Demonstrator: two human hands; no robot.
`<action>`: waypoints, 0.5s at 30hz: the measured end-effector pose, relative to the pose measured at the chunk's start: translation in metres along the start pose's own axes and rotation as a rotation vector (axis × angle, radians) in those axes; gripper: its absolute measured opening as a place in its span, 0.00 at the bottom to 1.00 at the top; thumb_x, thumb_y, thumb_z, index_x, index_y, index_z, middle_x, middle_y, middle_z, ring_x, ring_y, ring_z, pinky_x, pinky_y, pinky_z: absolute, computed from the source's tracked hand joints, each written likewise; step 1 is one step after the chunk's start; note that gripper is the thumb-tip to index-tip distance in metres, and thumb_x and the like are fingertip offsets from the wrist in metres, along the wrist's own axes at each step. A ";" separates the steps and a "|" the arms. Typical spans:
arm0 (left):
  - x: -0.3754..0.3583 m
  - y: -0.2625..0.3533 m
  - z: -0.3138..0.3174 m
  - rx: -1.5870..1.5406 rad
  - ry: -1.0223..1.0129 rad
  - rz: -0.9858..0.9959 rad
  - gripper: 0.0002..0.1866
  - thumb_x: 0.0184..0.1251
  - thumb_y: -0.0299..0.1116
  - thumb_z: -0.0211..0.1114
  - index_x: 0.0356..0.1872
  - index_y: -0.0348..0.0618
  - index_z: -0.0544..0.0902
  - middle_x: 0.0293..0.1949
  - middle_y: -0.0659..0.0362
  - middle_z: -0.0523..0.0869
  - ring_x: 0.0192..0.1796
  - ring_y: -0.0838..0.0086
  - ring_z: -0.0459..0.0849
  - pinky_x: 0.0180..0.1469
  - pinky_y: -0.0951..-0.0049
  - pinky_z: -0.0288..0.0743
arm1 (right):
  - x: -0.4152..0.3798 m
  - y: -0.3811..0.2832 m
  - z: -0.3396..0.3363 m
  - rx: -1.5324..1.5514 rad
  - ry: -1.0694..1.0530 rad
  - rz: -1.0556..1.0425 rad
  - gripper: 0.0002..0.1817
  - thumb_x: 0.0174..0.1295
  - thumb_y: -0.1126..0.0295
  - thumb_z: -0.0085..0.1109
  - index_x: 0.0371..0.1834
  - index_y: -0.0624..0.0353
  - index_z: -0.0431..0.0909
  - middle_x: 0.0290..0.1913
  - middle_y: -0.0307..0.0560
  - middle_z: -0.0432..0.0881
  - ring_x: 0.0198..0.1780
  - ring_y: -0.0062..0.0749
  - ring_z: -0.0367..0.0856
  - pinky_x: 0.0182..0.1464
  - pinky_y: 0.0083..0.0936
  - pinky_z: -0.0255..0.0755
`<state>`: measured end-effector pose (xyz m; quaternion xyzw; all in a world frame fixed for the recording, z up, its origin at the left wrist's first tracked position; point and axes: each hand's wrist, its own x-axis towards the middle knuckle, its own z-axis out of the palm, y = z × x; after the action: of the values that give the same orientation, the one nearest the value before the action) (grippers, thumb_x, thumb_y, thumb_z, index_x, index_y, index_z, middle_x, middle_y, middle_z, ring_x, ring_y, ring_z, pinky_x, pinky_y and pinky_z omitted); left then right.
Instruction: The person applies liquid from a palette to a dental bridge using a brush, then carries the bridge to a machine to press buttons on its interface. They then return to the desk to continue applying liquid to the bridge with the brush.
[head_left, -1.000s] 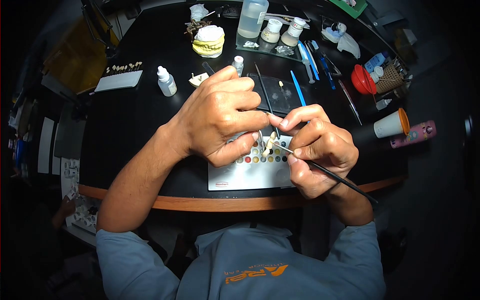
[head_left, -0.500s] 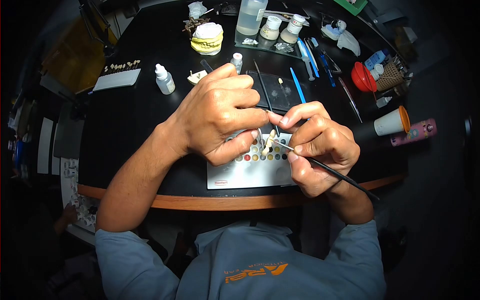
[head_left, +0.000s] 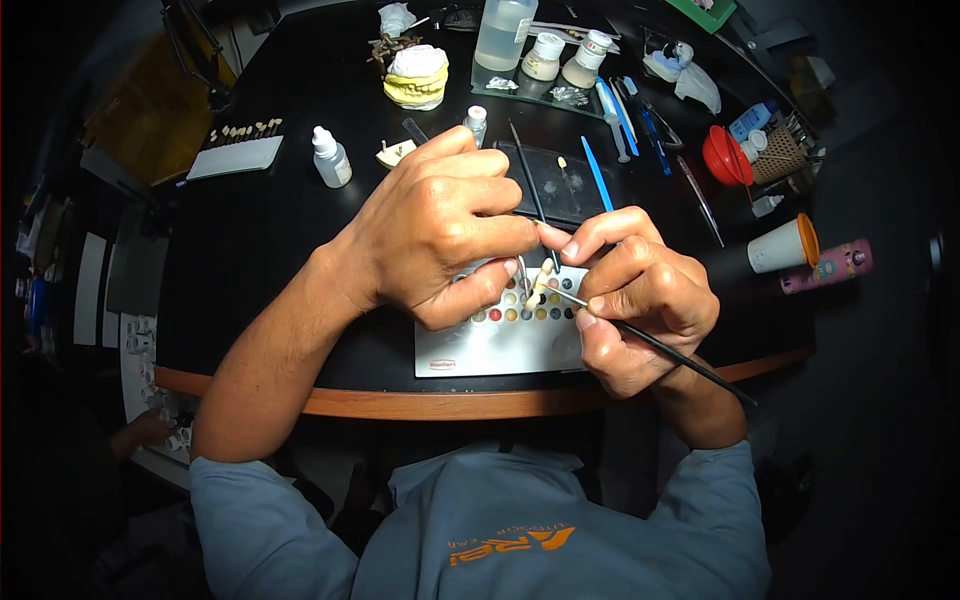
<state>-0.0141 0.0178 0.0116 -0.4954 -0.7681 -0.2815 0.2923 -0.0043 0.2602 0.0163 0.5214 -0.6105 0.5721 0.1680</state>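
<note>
My left hand [head_left: 445,225] is closed round a thin metal tool [head_left: 524,274] that shows only in part below its fingertips. By the tool's tip, a small cream tooth-shaped piece [head_left: 538,289] hangs over a white palette [head_left: 480,350] with rows of coloured wells. A slim dark brush [head_left: 680,357] is pinched in my right hand [head_left: 650,295], its tip against or very near the cream piece. Fingers of both hands meet just above the piece.
A dropper bottle [head_left: 331,160], a tooth shade guide [head_left: 235,157] and a yellow-white model [head_left: 415,78] stand at the left. Jars [head_left: 587,60] are at the back; a red bowl [head_left: 727,156] and a cup [head_left: 780,246] at the right. Another person's hand [head_left: 150,428] shows at far left.
The brush in my right hand has shifted very slightly, its rear end a little lower. The other person's hand at far left has moved right. My left hand looks nearly still.
</note>
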 end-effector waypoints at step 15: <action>-0.001 -0.001 -0.001 0.011 -0.016 -0.001 0.22 0.43 0.42 0.64 0.38 0.41 0.93 0.22 0.61 0.71 0.28 0.66 0.67 0.35 0.61 0.58 | 0.001 0.001 -0.003 0.018 -0.005 0.009 0.07 0.44 0.84 0.62 0.26 0.62 0.75 0.26 0.45 0.81 0.40 0.46 0.87 0.50 0.42 0.87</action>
<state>-0.0142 0.0166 0.0113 -0.4954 -0.7723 -0.2736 0.2887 -0.0064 0.2617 0.0179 0.5214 -0.6081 0.5771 0.1591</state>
